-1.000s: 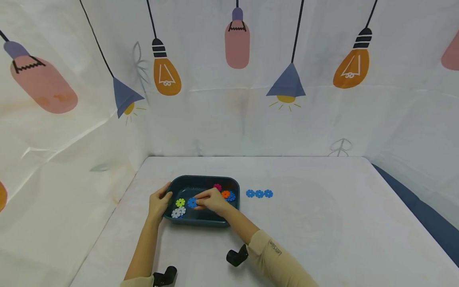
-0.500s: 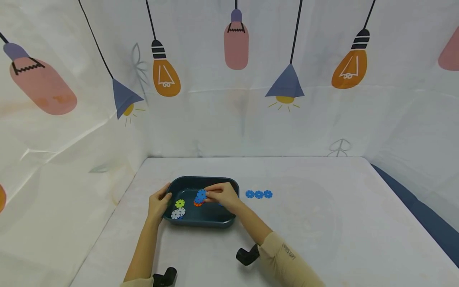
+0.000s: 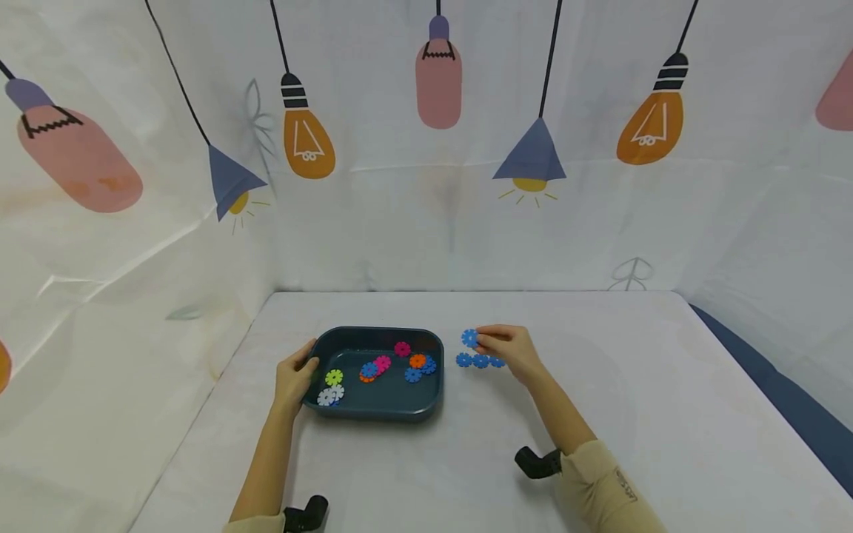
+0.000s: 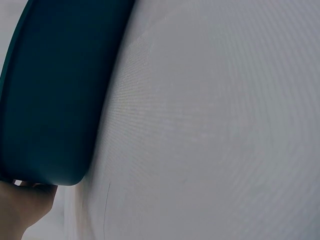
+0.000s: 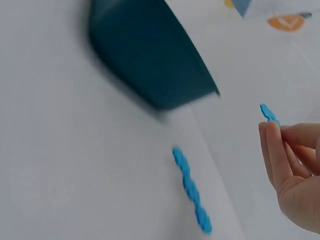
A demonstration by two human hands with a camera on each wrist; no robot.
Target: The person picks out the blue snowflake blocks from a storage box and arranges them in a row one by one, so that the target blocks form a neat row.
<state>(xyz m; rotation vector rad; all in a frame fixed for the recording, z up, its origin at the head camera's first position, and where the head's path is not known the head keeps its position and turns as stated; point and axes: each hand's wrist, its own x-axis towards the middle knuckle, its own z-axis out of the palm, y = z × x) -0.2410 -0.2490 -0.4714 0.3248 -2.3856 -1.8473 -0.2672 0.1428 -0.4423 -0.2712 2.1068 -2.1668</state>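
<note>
Blue snowflake disc [image 3: 469, 338] is pinched by the right hand [image 3: 512, 349] near three matching discs [image 3: 480, 360]; the left hand [image 3: 293, 379] grips the teal tray [image 3: 389, 401].

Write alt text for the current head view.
A person's right hand pinches a blue, plastic-looking, flower-shaped disc near a row of three matching blue discs on a white tabletop. The left hand grips the left end of a dark teal, rectangular, plastic-looking tray holding flower-shaped discs in several colours.
</note>
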